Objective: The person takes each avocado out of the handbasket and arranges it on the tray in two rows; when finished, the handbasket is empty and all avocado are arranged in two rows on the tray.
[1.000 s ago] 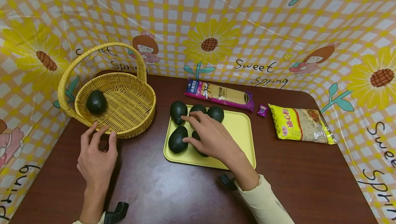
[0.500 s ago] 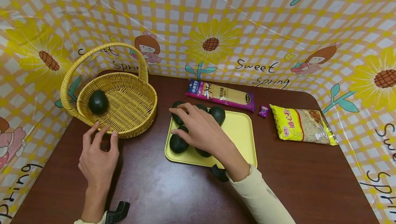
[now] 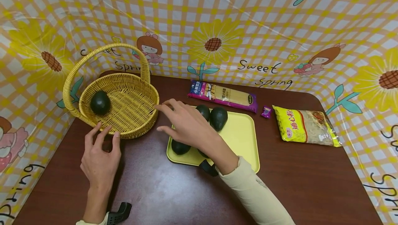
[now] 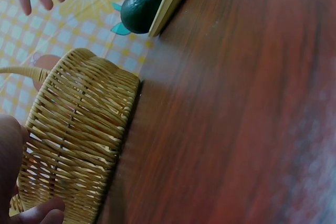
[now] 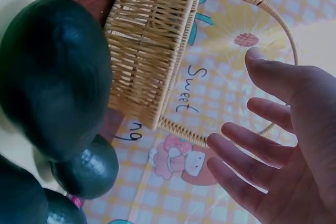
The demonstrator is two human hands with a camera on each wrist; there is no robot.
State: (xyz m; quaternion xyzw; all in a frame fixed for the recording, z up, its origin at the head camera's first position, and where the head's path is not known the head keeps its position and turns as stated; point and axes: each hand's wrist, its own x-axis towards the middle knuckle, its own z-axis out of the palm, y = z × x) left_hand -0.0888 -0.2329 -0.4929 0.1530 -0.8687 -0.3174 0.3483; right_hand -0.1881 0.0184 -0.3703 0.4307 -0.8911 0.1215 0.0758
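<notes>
A yellow wicker basket (image 3: 140,128) with a tall handle stands at the left, one dark green avocado (image 3: 100,103) inside it. My left hand (image 3: 101,162) holds its near rim, fingertips over the edge and thumb against the outside wall. Several more avocados (image 3: 219,118) lie on a pale yellow tray (image 3: 240,138), some of them partly hidden under my right hand (image 3: 189,124). That hand hovers over the tray's left side, fingertips near the basket's right rim. In the right wrist view its palm is bare and the fingers (image 5: 247,166) are spread, holding nothing.
Behind the tray lies a purple pack of spaghetti (image 3: 224,95). A small purple wrapped sweet (image 3: 266,112) and a yellow bag of pasta (image 3: 306,126) are to its right. A patterned cloth (image 3: 174,17) hangs round the back and sides of the brown table (image 3: 295,180).
My right hand has moved left across the tray from above the avocados to near the basket, with nothing in it. The left hand keeps its place at the rim.
</notes>
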